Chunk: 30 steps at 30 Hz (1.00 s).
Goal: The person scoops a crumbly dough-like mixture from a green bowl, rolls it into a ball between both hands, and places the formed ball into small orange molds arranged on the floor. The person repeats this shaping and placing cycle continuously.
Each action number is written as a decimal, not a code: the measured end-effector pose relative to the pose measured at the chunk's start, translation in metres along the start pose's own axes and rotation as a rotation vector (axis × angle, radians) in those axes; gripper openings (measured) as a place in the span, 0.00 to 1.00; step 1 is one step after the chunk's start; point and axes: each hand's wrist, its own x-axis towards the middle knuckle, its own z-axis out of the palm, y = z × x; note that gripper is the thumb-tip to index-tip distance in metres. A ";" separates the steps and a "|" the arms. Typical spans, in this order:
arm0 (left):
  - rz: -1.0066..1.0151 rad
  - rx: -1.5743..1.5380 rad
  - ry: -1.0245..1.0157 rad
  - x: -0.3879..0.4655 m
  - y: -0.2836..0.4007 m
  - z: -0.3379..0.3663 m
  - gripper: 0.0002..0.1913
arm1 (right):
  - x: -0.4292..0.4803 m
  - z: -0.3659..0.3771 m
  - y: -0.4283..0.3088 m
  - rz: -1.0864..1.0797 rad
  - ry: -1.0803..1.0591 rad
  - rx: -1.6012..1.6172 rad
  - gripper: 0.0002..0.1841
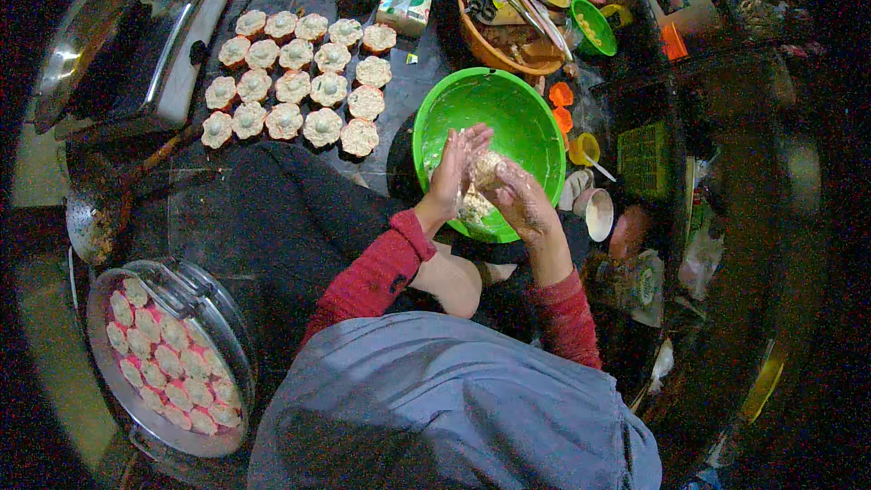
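Both my hands are over a green plastic basin, dusted with a pale coating. A lump of pale dough-like mixture is pressed between them. My left hand stands on its edge with its palm against the lump and its fingers stretched out. From the other side, the fingers of my right hand curve against the same lump. Below the hands, more of the crumbly pale mixture lies in the basin. How far each hand touches the lump underneath is hidden.
To the left, rows of flower-shaped filled cups stand on dark tiles. A metal steamer pot at lower left holds more. Beyond them are a tissue pack and a brown basin of utensils. A white cup lies at right.
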 end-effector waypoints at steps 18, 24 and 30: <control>-0.088 -0.355 -0.094 -0.004 0.015 0.009 0.22 | -0.007 0.017 -0.007 -0.414 0.188 -0.970 0.25; -0.112 -0.325 -0.090 -0.002 0.011 0.008 0.29 | -0.003 0.028 0.001 -0.594 0.080 -1.427 0.30; -0.113 -0.235 -0.008 -0.002 0.004 -0.001 0.32 | 0.003 0.020 -0.001 -0.237 0.010 -1.152 0.29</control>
